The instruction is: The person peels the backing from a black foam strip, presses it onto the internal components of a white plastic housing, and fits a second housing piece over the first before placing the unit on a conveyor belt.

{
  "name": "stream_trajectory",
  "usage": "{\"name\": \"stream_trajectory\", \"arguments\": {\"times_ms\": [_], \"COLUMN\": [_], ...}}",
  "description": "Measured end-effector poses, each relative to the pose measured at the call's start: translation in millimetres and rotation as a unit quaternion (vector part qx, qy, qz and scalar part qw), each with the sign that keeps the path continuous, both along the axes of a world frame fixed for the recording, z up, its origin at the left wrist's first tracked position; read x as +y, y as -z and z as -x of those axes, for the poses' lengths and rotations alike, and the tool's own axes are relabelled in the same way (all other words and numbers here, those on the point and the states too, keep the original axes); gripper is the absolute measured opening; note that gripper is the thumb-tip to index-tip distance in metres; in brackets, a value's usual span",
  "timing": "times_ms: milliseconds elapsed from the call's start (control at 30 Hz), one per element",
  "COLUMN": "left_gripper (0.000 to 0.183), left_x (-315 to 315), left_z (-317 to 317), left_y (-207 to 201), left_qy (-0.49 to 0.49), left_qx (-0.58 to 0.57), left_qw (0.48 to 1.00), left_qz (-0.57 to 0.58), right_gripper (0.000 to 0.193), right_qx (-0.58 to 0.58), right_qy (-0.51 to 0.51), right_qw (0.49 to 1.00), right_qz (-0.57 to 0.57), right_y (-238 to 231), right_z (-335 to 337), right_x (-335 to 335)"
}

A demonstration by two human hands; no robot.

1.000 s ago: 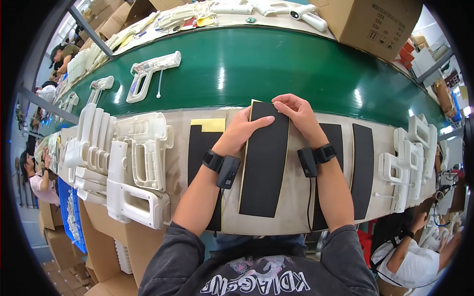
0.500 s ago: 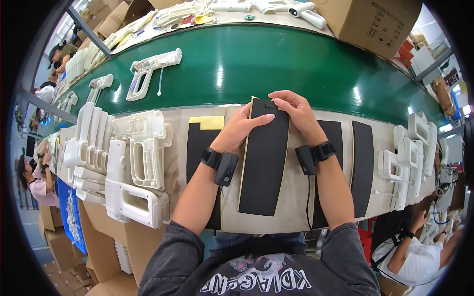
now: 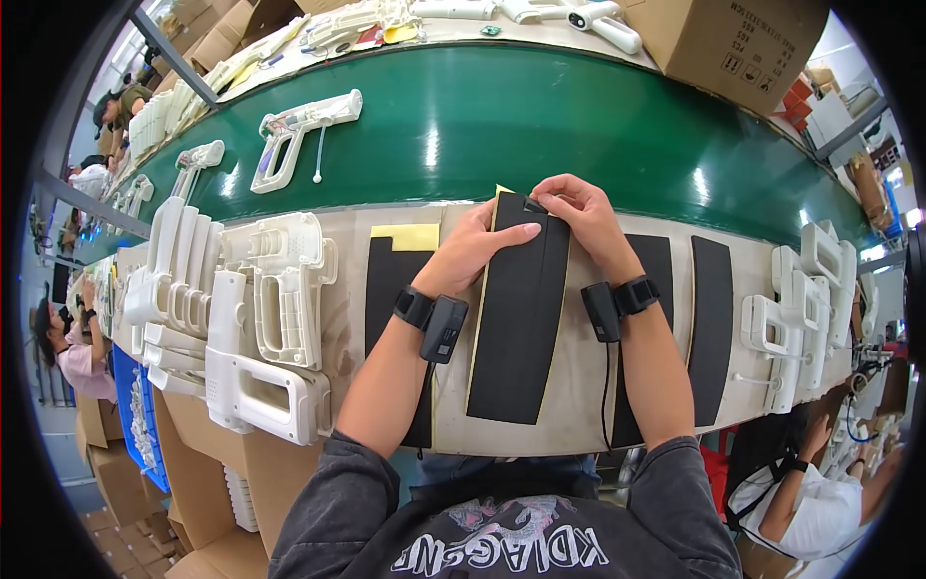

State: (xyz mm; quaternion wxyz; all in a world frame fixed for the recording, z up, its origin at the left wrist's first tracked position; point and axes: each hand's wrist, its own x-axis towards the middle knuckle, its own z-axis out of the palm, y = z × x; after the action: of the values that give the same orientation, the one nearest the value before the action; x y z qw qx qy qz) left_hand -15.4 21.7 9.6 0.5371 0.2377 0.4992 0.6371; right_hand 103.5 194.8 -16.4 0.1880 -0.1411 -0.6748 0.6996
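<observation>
1. A black strip with yellow edging [image 3: 519,328] lies between the hands, over the middle of the desk [image 3: 586,405].
2. The left hand [image 3: 471,249] grips its left side, thumb across the front.
3. The right hand [image 3: 583,218] pinches near its top right corner.
4. More black strips [image 3: 711,333] flank it.
5. White casings [image 3: 291,289] stand farther left; a green belt [image 3: 540,125] runs beyond.

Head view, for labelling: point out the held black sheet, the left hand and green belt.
Held black sheet [image 3: 517,323], head view: its middle.
Left hand [image 3: 466,251], head view: its back.
Green belt [image 3: 540,125], head view: bare surface.
</observation>
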Motion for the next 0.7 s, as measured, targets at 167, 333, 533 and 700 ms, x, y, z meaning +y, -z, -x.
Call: {"name": "stream_trajectory", "arguments": {"times_ms": [167,333,533,700], "left_gripper": [0.039,0.038,0.037,0.037], "left_x": [0.9,0.2,0.0,0.8], "left_z": [-0.5,-1.2,-1.1,-1.9], "left_y": [0.3,-2.4,-2.4,-2.4], "left_qy": [0.000,-0.003,-0.004,-0.004], "left_qx": [-0.007,-0.010,-0.011,-0.015], "left_qw": [1.000,1.000,1.000,1.000], "left_qz": [-0.006,0.006,0.003,0.002], "right_gripper": [0.013,0.014,0.017,0.022], "right_qx": [-0.002,-0.014,-0.033,-0.043], "right_qy": [-0.001,-0.006,-0.003,0.002], "right_qw": [1.000,1.000,0.999,0.999], "right_qz": [0.000,0.006,-0.003,-0.001], "right_y": [1.7,-0.7,-1.7,-6.0], "right_z": [-0.5,-0.1,-0.5,-2.1], "right_x": [1.6,-0.5,-0.9,-0.6]}}
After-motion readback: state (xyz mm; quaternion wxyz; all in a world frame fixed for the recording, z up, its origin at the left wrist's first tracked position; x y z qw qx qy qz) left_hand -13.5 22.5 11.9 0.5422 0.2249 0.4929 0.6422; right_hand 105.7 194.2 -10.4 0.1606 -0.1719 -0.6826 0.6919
